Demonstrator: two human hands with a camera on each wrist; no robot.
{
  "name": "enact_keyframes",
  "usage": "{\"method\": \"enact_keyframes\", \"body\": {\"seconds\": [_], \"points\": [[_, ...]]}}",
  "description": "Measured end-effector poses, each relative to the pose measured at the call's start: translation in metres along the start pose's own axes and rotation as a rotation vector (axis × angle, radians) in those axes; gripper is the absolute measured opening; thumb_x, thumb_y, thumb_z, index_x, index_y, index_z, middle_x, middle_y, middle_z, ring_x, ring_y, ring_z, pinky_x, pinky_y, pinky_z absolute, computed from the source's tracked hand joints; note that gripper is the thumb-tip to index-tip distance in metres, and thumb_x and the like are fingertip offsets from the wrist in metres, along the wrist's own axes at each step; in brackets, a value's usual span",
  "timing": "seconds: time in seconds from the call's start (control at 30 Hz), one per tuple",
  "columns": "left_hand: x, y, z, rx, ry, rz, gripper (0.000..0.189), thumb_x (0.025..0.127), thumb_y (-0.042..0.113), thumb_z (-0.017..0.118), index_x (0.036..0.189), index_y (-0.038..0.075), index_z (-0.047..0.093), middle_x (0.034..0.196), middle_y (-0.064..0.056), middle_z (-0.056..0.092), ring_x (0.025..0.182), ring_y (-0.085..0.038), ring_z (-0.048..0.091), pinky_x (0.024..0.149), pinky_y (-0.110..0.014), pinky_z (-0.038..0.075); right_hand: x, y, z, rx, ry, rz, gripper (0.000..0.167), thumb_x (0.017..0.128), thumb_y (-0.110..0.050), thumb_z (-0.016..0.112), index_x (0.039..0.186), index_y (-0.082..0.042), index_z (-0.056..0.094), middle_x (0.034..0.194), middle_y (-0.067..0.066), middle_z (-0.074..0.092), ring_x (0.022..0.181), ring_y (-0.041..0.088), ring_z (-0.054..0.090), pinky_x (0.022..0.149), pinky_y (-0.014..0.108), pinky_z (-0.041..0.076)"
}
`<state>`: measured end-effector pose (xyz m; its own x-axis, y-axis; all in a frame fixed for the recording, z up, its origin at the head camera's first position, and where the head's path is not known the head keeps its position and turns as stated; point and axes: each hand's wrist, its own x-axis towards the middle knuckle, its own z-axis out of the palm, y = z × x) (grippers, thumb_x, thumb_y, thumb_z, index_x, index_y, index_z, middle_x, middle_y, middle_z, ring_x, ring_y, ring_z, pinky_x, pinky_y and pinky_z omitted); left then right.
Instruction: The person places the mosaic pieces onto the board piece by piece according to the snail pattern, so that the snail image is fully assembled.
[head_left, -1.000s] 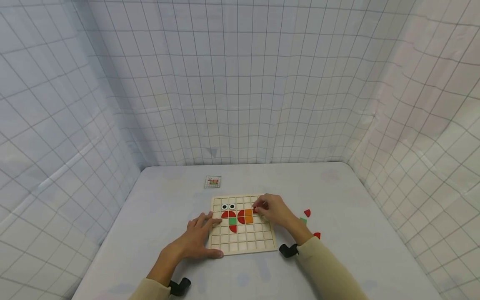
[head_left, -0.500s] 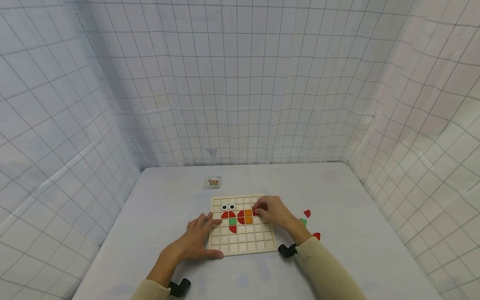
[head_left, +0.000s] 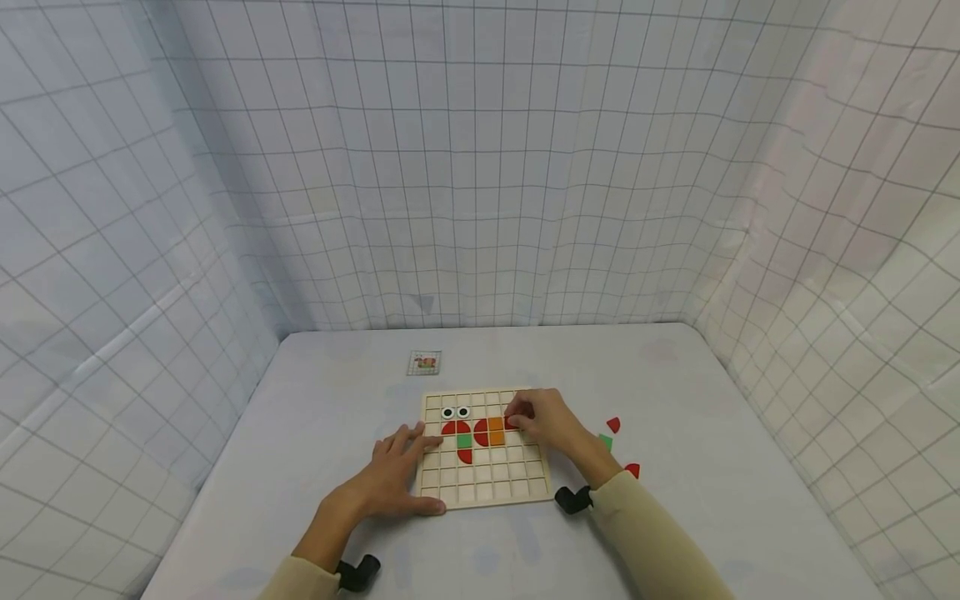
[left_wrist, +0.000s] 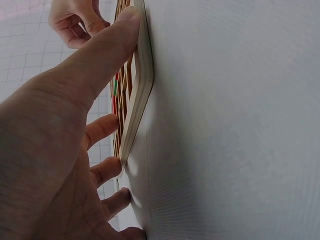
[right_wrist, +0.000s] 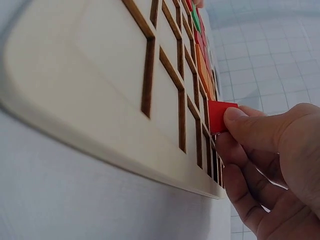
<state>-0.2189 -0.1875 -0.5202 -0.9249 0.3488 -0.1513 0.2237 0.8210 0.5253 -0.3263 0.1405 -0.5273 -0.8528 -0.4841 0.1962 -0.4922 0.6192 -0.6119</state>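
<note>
In the head view, I see a pale gridded board (head_left: 483,492) on a white table (head_left: 337,392). The left hand (head_left: 392,477) is spread wide at the board's near-left corner. The right hand (head_left: 546,419) pinches a red piece (head_left: 511,423) just right of two orange squares (head_left: 496,431). A picture card (head_left: 423,363) lies beyond the board.

In the left wrist view, the left thumb rests on the board's edge, fingers apart.

In the right wrist view, thumb and fingers grip the red piece at the grid; whether it is seated, I cannot tell.
</note>
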Motion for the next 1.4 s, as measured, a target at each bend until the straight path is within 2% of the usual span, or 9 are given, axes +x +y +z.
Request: {"method": "enact_keyframes", "body": {"seconds": [0.33,0.6,0.83,1.03,1.33,1.37,1.4], "points": [[0.001,0.0,0.0,0.005,0.0,0.009,0.11,0.084,0.058,0.103,0.172,0.018,0.052,0.19,-0.025,0.031,0.174,-0.063,0.026,0.139,-0.087,0.018,0.002,0.0,0.003,-0.015,-0.011,0.043,0.005,0.108,-0.007,0.083,0.109,-0.01,0.087,0.105,0.005,0.085,0.09,0.007,0.07,0.085,0.025,0.063],[0.001,-0.005,0.004,-0.034,0.017,0.054,0.108,0.084,0.063,0.101,0.17,0.017,0.053,0.187,-0.028,0.032,0.171,-0.067,0.026,0.136,-0.09,0.018,0.002,0.0,0.007,-0.062,-0.002,0.043,0.007,0.107,-0.005,0.084,0.105,-0.008,0.09,0.102,0.003,0.082,0.089,0.008,0.068,0.081,0.025,0.062],[0.001,0.001,0.001,0.001,-0.003,0.007,0.11,0.084,0.058,0.103,0.172,0.019,0.051,0.191,-0.024,0.029,0.174,-0.062,0.025,0.139,-0.087,0.018,0.003,0.0,0.006,-0.069,0.02,0.032,0.007,0.104,-0.004,0.087,0.1,-0.008,0.092,0.103,0.004,0.075,0.09,0.01,0.062,0.078,0.024,0.055],[0.0,0.004,-0.001,-0.001,0.001,0.016,0.109,0.085,0.056,0.103,0.173,0.018,0.051,0.19,-0.025,0.029,0.173,-0.063,0.026,0.138,-0.087,0.019,0.002,0.001,0.005,-0.045,0.011,0.051,0.008,0.105,-0.006,0.086,0.103,-0.009,0.093,0.107,0.003,0.074,0.093,0.009,0.062,0.08,0.023,0.055],[-0.001,0.001,0.0,0.005,0.004,0.008,0.11,0.084,0.059,0.103,0.172,0.018,0.051,0.19,-0.024,0.03,0.175,-0.061,0.025,0.139,-0.087,0.019,0.001,0.006,0.001,-0.031,0.024,-0.036,0.009,0.105,-0.004,0.085,0.108,-0.005,0.093,0.103,0.007,0.08,0.087,0.007,0.061,0.073,0.022,0.053],[-0.001,0.001,0.0,0.005,0.004,0.007,0.11,0.084,0.059,0.103,0.173,0.018,0.051,0.19,-0.024,0.03,0.175,-0.061,0.025,0.139,-0.087,0.019,0.003,0.016,0.004,-0.026,0.034,-0.077,0.01,0.107,-0.009,0.084,0.109,-0.007,0.094,0.104,0.006,0.08,0.087,0.007,0.061,0.074,0.022,0.053],[-0.001,0.001,0.0,0.005,0.003,0.006,0.111,0.084,0.059,0.103,0.173,0.018,0.051,0.19,-0.024,0.03,0.175,-0.061,0.025,0.139,-0.087,0.019,0.003,0.017,0.003,-0.024,0.04,-0.085,0.01,0.107,-0.009,0.084,0.109,-0.007,0.094,0.104,0.005,0.081,0.087,0.005,0.062,0.074,0.022,0.054]]}}
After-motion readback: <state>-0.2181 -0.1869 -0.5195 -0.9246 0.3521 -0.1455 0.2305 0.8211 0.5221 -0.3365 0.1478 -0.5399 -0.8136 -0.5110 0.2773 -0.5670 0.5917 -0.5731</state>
